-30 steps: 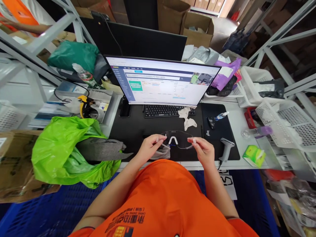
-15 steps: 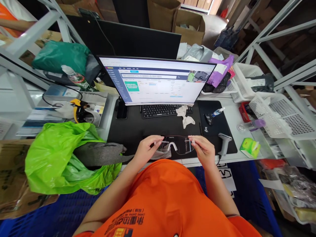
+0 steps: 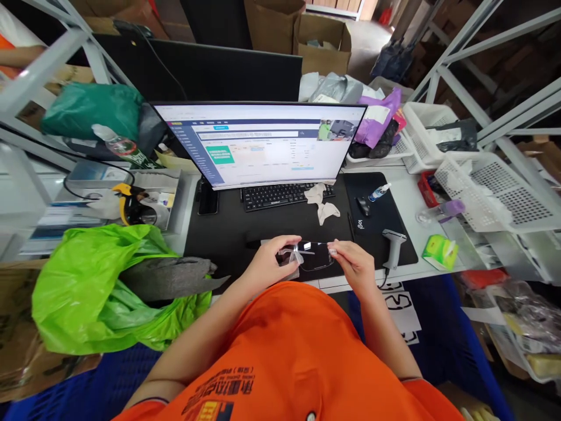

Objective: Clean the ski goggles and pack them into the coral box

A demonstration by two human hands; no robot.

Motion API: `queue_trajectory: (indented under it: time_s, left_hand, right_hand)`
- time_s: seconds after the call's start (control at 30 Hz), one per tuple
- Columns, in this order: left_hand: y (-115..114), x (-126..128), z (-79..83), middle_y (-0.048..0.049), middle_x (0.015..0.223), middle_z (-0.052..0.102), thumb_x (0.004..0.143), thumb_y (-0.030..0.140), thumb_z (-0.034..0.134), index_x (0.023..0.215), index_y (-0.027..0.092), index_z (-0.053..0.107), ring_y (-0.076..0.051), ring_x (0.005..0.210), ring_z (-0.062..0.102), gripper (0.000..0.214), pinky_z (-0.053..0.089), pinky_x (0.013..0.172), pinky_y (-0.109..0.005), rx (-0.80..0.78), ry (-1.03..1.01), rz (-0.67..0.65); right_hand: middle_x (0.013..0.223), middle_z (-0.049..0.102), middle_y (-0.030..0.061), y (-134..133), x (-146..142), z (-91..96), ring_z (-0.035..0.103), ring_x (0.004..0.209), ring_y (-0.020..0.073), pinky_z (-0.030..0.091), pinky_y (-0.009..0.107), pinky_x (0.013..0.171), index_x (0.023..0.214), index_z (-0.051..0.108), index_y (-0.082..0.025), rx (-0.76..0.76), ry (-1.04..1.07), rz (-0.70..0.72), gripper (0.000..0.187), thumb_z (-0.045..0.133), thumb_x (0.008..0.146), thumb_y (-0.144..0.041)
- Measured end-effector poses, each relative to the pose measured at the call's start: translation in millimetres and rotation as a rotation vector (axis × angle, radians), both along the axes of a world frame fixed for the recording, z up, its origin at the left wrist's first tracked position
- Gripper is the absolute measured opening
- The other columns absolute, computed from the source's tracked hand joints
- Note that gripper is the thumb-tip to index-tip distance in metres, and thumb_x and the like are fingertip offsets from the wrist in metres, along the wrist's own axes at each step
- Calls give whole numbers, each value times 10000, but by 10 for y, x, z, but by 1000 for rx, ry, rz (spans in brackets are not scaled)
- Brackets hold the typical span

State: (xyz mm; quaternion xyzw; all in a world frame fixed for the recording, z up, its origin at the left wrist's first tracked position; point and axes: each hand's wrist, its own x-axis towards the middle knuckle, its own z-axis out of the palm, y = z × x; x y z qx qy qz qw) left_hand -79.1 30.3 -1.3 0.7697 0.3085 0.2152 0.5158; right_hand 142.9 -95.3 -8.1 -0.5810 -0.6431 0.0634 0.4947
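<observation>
A pair of glasses (image 3: pixel 313 257) with a wide, clear one-piece lens is held over the front edge of the black desk mat (image 3: pixel 228 234). My left hand (image 3: pixel 274 260) is closed on its left end, thumb and fingers around the frame beside the pale nose piece. At the right end my right hand (image 3: pixel 353 261) pinches the frame by the hinge. Crumpled white tissue (image 3: pixel 326 212) lies beyond the glasses, by the keyboard (image 3: pixel 280 196). Left of my left hand, a grey cloth bundle (image 3: pixel 169 279) pokes out of a bright green plastic bag (image 3: pixel 100 280).
A monitor (image 3: pixel 267 146) stands behind the keyboard. To the right are a mouse (image 3: pixel 363 206), a barcode scanner (image 3: pixel 393 248), a green tissue pack (image 3: pixel 440 251) and white baskets (image 3: pixel 495 187). A tape dispenser (image 3: pixel 131 206) sits in a box at left.
The glasses have turned in my hands, so the nose piece sits nearer my left hand and the lens is tilted differently. My left fingers have closed further around the frame. The view has shifted slightly.
</observation>
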Motion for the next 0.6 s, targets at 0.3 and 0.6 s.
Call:
queue_trajectory:
  time_s: [0.3,0.6]
  left_hand:
    - [-290,340,8,-91,1242,729,755,212,657,1223,198,687,-248,1137,694,469,535,1040,-424,-24,22,143]
    - [-357,755,-258,-82,1106,780,751,269,690,1085,194,748,-257,1034,737,348,590,934,-392,-112,-12,365]
  right_hand:
    - [1067,786,27,-35,429,18,741,989,183,607,381,997,1093,764,-283,-23,2,75,252,609,965,-131]
    - [1135,779,42,123,1034,-219,730,1077,218,594,376,982,1144,772,-309,-287,54,191,234,667,945,-247]
